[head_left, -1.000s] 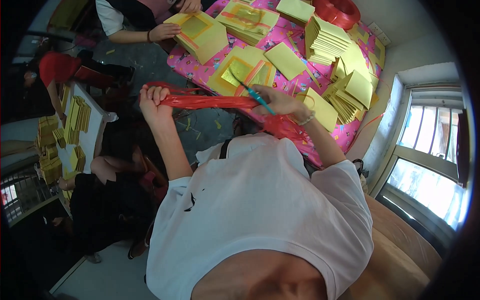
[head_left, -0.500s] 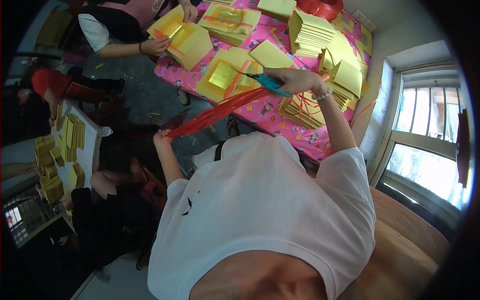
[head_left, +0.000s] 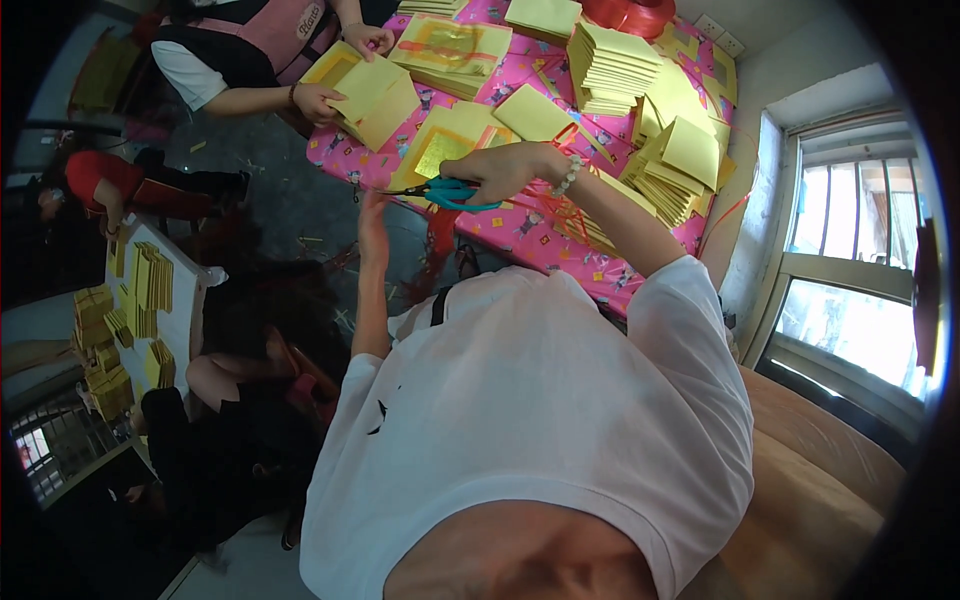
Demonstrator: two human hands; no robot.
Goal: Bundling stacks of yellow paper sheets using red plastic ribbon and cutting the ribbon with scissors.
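My right hand, wearing a bead bracelet, is closed round the teal handles of a pair of scissors. The dark blades point left, across the fingertips of my left hand. Those fingers are raised and close together at the blades; what they pinch is too small to make out. A bunch of red ribbon hangs below the scissors, blurred at its lower end. More thin red strands trail right from under my right hand over the table.
A table with a pink patterned cover bears stacks of yellow paper and a red ribbon roll. Across it, a person's hands hold yellow sheets. Further people sit at left by a white table. A barred window is at right.
The ribbon bunch, stretched between my hands before, now hangs down. My right hand and the scissors have moved left, and my left hand has risen to the blades. The person opposite has shifted the sheets.
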